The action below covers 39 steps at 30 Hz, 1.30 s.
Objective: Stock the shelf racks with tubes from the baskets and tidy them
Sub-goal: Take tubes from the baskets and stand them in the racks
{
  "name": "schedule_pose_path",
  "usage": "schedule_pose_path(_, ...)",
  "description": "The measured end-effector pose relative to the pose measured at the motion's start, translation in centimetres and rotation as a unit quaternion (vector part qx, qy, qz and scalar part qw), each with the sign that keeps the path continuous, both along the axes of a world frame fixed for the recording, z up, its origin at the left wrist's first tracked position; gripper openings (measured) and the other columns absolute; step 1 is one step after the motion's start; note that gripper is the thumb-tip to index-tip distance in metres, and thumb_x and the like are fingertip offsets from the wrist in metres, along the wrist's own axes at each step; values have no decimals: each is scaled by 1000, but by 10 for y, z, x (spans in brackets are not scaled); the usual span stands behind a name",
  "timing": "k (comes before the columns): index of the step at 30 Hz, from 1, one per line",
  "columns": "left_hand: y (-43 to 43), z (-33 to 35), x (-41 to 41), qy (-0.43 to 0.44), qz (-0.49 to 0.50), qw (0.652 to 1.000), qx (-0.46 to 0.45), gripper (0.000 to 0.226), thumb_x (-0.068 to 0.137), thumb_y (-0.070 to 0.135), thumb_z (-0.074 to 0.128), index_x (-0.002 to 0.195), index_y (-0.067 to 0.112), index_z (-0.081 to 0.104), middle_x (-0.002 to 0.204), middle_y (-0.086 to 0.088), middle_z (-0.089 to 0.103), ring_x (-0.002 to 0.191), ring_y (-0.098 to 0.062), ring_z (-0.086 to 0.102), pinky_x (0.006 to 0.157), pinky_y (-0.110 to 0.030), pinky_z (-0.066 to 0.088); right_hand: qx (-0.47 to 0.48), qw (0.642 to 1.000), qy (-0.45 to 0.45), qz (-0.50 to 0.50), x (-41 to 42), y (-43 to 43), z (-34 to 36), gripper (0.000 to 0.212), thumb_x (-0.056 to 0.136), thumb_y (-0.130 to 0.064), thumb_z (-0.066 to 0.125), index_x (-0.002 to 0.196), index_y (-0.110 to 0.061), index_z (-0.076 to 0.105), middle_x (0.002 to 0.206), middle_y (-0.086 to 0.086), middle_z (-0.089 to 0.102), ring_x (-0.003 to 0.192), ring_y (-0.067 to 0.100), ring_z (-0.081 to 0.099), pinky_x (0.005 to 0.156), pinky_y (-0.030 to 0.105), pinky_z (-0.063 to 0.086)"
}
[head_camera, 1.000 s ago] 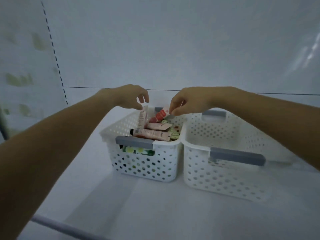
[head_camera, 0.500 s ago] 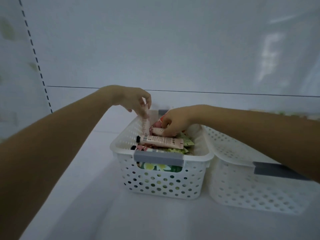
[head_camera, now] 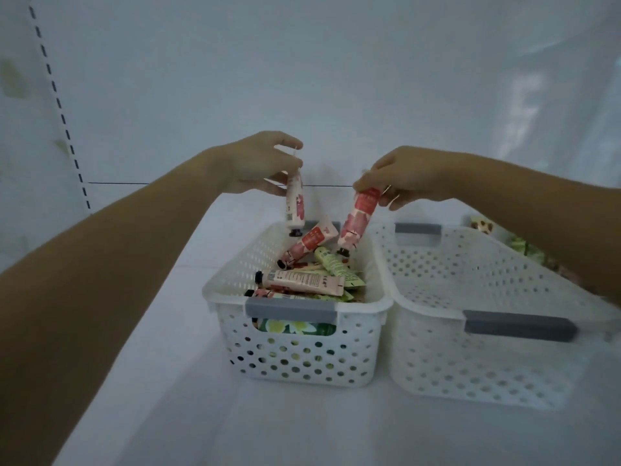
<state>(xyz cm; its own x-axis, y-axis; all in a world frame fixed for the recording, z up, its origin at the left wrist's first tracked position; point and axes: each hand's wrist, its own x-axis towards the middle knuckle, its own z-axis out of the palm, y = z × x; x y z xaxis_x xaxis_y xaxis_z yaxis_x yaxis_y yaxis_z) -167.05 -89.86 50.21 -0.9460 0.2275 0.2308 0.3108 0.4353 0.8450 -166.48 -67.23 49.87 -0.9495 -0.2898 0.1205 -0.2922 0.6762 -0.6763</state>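
A white perforated basket (head_camera: 295,358) with grey handles stands on the white shelf and holds several pink, red and green tubes (head_camera: 302,280). My left hand (head_camera: 258,163) pinches a pale pink tube (head_camera: 294,206) by its flat end, cap hanging down, above the basket's far left corner. My right hand (head_camera: 403,176) pinches a red and pink tube (head_camera: 358,220) by its flat end, tilted, its black cap just over the far rim. A second white basket (head_camera: 477,364) to the right looks empty.
The white shelf floor (head_camera: 168,331) runs back to a white rear wall. A slotted upright (head_camera: 60,105) stands at the left. Several tubes (head_camera: 517,247) lie on the shelf behind the right basket, partly hidden by my right arm.
Both hands have risen out of the left basket, each lifting a tube clear of the pile. My right hand was down among the tubes half a second ago.
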Motion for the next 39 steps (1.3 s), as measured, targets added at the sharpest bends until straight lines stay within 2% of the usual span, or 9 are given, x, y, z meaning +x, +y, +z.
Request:
schedule_pose_path(3,28,5,7,16,-22,1000,10,31,92,8,49,121,17,44,104,-4,60,84,-16,66,62,-25,55,-84,996,26,-32,8,29,8,22,79,-31,70,78,-10,65,69,0,62,54,6,53,46,14,48)
schedule_pose_path(9,93,12,17,57,-53,996,43,24,94,3,38,114,13,47,106,-3,58,82,-12,68,69,-26,54,-224,970,48,-81,24,83,19,22,79,-32,71,75,-14,58,71,1,63,55,9,61,57,20,53)
schedule_pose_path(13,143,20,25,75,-76,993,60,28,95,4,36,116,17,49,105,-6,59,76,-8,70,62,-20,54,-240,962,86,-101,34,134,25,22,79,-30,71,75,-13,58,68,2,64,44,6,59,47,16,51)
schedule_pose_path(17,201,24,31,69,-91,985,126,28,94,3,34,115,13,48,96,-5,63,77,-12,68,67,-23,54,-244,956,113,-117,42,191,20,21,79,-30,71,78,-15,56,72,2,62,50,10,57,47,16,50)
schedule_pose_path(20,247,21,38,63,-87,983,150,24,93,1,35,111,10,48,90,-4,65,76,-12,66,74,-28,53,-212,960,133,-125,45,231,11,21,80,-29,71,75,-17,54,73,4,62,53,12,58,47,16,52)
schedule_pose_path(25,311,6,51,41,-56,987,144,17,93,-3,39,103,6,50,88,-7,61,77,-16,60,70,-27,51,-110,978,153,-95,48,278,-6,17,82,-29,68,80,-16,58,81,6,65,69,15,61,66,27,53)
schedule_pose_path(30,349,-17,52,11,27,988,153,27,92,-5,40,75,13,51,79,-6,52,71,-15,50,64,-25,46,26,977,199,-78,35,295,-26,14,88,-29,61,89,-14,62,90,7,64,82,20,60,65,27,45)
schedule_pose_path(35,365,-35,47,-18,90,973,211,27,91,-6,38,75,13,49,76,-6,51,65,-13,48,60,-24,44,124,975,178,-56,15,304,-43,13,91,-19,56,100,-13,63,105,6,60,79,15,55,61,21,42)
schedule_pose_path(39,377,-45,42,-10,117,961,252,26,90,-8,38,77,11,51,73,-6,52,62,-14,49,58,-24,43,189,966,169,-46,4,309,-52,17,91,-17,56,104,-14,65,113,6,63,89,14,51,77,25,39)
